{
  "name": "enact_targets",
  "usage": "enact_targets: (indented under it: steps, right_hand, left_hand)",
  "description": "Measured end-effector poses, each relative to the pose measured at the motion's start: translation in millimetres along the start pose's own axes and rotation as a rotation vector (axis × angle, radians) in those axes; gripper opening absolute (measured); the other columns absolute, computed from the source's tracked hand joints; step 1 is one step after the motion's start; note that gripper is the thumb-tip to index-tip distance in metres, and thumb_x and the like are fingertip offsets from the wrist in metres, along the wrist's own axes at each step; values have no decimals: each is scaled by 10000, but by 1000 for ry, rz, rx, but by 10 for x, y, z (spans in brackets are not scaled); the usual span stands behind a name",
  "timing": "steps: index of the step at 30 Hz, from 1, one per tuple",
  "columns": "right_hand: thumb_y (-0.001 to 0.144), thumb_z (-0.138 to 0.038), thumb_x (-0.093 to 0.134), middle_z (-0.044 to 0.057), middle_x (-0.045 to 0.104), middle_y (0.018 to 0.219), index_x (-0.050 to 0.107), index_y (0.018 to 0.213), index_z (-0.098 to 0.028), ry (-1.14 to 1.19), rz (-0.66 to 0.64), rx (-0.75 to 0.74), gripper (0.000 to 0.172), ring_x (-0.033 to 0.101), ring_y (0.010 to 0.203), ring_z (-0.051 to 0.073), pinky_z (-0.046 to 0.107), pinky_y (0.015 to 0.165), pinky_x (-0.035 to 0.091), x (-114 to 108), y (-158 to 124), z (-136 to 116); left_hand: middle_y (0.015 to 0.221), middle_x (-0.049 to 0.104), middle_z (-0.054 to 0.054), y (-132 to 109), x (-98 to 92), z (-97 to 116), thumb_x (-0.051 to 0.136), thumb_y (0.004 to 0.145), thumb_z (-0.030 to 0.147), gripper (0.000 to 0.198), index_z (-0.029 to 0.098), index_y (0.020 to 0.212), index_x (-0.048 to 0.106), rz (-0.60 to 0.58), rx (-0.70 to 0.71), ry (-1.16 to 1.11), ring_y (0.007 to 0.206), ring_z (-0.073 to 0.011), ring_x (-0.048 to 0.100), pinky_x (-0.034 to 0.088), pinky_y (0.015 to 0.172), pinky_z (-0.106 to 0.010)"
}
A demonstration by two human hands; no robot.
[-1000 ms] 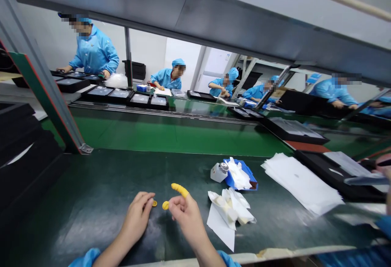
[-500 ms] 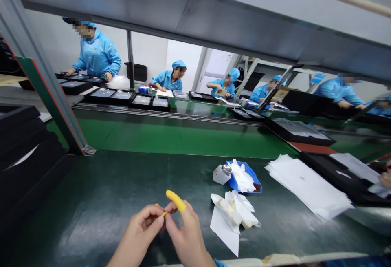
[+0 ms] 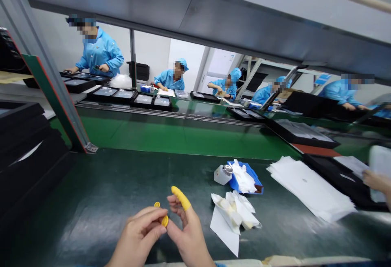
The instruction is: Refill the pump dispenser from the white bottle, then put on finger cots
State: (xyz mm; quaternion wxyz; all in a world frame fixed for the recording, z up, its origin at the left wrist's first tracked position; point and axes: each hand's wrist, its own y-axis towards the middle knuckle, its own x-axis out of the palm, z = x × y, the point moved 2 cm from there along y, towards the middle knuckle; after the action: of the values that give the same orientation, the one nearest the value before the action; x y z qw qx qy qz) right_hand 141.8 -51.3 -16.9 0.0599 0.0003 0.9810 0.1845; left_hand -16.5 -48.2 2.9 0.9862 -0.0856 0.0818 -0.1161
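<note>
Grip: left hand (image 3: 139, 232) pinching yellow ring (image 3: 165, 221) | right hand (image 3: 190, 234) spread, thumb perhaps touching ring

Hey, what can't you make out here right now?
Head view:
Left hand: some fingertips, hidden by its thumb.
Yellow ring: too small to tell whether the right hand touches it.
Blue tray: most of its floor, covered by white material.
White bottle: markings, too small to read.
Co-worker's hand: most of its arm, cut off by the right edge.

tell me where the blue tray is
In the head view, the blue tray sits right of centre on the dark table, immediately right of the white bottle and just beyond the crumpled white paper.
</note>
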Motion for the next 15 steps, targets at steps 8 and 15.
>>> enact_targets:
  steps: [8, 15]
  right_hand:
    - [817, -282, 668, 57, 422, 1463, 347, 1471, -318, -33, -61, 86, 729, 374, 1376, 230, 454, 1167, 294, -75, -19, -151]
    - [645, -154, 665, 41, 354, 1514, 361, 1482, -344, 73, -206, 268, 910, 300, 1412, 242, 487, 1173, 201, -161, 26, -305]
  left_hand:
    - [1152, 687, -28, -71, -7, 114, 565, 658, 737, 590, 333, 1051, 739, -108, 13, 231, 1091, -136, 649, 522, 970, -136]
    - [949, 723, -22, -90, 73, 197, 580, 698, 678, 520, 360, 1087, 715, -278, 57, 338, 877, -98, 643, 494, 880, -149]
